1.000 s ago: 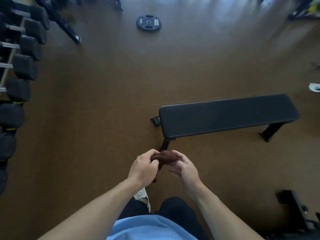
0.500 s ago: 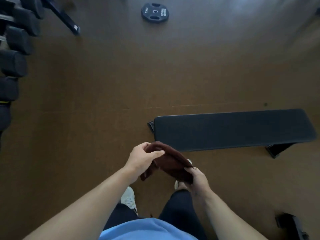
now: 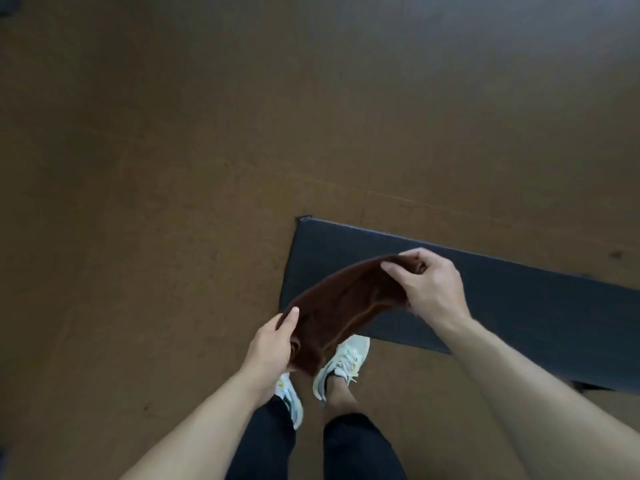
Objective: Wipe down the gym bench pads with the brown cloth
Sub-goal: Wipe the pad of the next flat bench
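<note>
A brown cloth point(image 3: 341, 306) hangs stretched between my two hands, above the near left corner of the flat black bench pad point(image 3: 519, 299). My left hand point(image 3: 273, 344) pinches the cloth's lower left end, just off the pad's left edge. My right hand point(image 3: 429, 285) grips the upper right end over the pad. The cloth sags in the middle; whether it touches the pad I cannot tell. The pad runs off the right edge of the view.
Brown gym flooring point(image 3: 173, 150) surrounds the bench to the left and beyond. My feet in white sneakers point(image 3: 341, 365) stand on the floor right against the pad's near edge. A dark bench leg point(image 3: 588, 386) shows under the pad at the right.
I have stepped closer to the bench and the view has tilted down. My hands have moved apart and spread the bunched cloth out over the pad's corner. Dumbbells and weight plate left the view.
</note>
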